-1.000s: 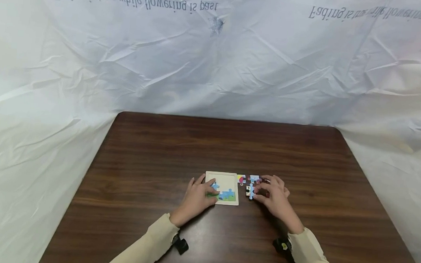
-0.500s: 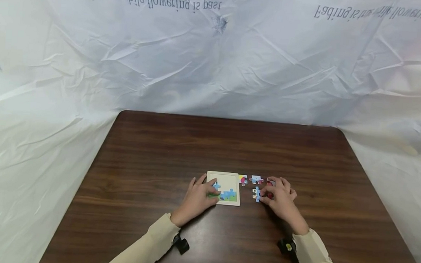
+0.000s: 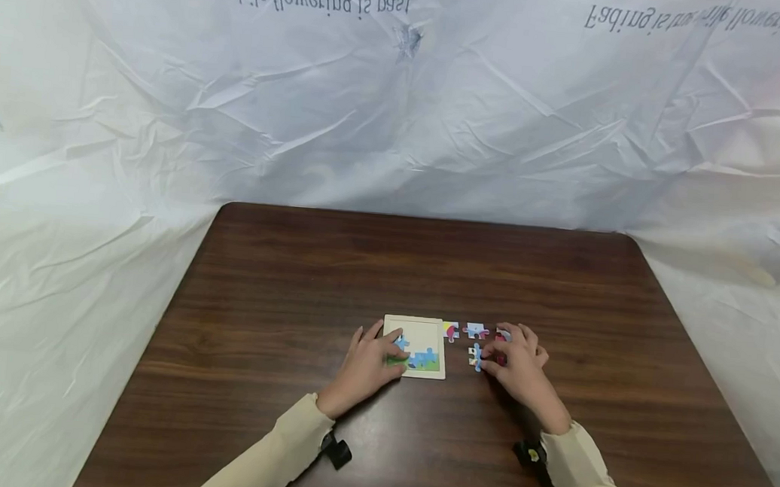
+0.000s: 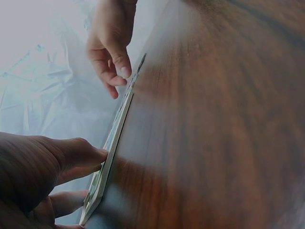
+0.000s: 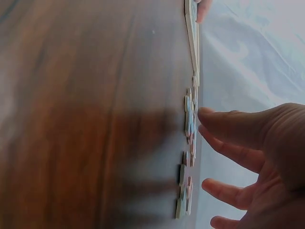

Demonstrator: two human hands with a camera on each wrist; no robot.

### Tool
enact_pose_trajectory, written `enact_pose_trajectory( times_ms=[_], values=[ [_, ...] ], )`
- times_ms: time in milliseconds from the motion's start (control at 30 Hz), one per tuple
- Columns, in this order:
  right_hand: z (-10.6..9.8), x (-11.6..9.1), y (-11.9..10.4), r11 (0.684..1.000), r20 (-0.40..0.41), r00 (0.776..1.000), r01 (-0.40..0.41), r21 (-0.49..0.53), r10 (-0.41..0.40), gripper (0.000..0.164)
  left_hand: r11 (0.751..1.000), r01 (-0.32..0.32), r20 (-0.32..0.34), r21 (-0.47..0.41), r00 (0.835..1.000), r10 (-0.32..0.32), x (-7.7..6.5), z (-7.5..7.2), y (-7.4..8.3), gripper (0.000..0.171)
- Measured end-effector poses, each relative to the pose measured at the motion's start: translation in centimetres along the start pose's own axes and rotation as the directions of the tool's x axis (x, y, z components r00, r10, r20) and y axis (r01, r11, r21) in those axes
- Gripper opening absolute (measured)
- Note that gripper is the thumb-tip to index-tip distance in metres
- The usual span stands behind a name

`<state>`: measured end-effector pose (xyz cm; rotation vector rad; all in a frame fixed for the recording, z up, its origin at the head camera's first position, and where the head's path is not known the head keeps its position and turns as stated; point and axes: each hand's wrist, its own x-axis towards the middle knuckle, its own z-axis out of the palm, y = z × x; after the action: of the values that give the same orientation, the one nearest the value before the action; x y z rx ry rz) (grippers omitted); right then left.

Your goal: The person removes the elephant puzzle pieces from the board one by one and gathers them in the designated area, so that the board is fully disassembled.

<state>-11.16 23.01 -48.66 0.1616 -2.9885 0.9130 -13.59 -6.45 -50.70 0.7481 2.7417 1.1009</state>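
Observation:
My left hand [image 3: 366,366] rests on the left side of a square puzzle tray [image 3: 443,345], its thumb and fingers spread over the rim and inner board. Joined blue and green puzzle pieces [image 3: 425,361] fill the tray's lower part. On the table to the right lies a blue and white jigsaw piece [image 3: 475,357]. The thumb and index fingertip of my right hand [image 3: 522,366] are right at this piece. In the right wrist view, the right fingers [image 5: 226,188] are spread just over the row of flat pieces [image 5: 188,117], nothing lifted between them.
A yellow and pink piece [image 3: 450,331] touches the tray's right edge. Beside it lies a light blue piece [image 3: 475,330]. Red pieces [image 3: 502,335] show partly under the right hand. The dark wooden table [image 3: 293,267] meets a white sheet [image 3: 397,138] behind.
The blue and white piece has shifted slightly right, away from the tray, along with my right hand. In the last half second both hands stay nearly still. My left hand keeps its place.

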Motion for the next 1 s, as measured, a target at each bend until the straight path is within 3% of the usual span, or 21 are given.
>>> enact_pose_trajectory(
  times_ms=[467, 700, 1000],
  values=[
    [1.5, 0.5, -1.6, 0.994, -0.011, 0.996, 0.089, 0.062, -0.089, 0.005, 1.0, -0.01, 0.004, 0.013, 1.0, 0.01, -0.5, 0.7, 0.2, 0.015],
    [2.7, 1.5, -2.8, 0.989, -0.039, 0.991, 0.13, 0.078, -0.127, 0.006, 0.999, -0.016, 0.002, 0.045, 1.0, 0.016, -0.4, 0.4, 0.1, 0.016],
    [4.0, 2.5, -4.6, 0.977, -0.011, 0.982, 0.189, 0.095, -0.189, 0.005, 0.998, -0.014, 0.007, 0.066, 1.0, 0.013, -0.4, 0.0, 0.2, 0.012]
  ],
)
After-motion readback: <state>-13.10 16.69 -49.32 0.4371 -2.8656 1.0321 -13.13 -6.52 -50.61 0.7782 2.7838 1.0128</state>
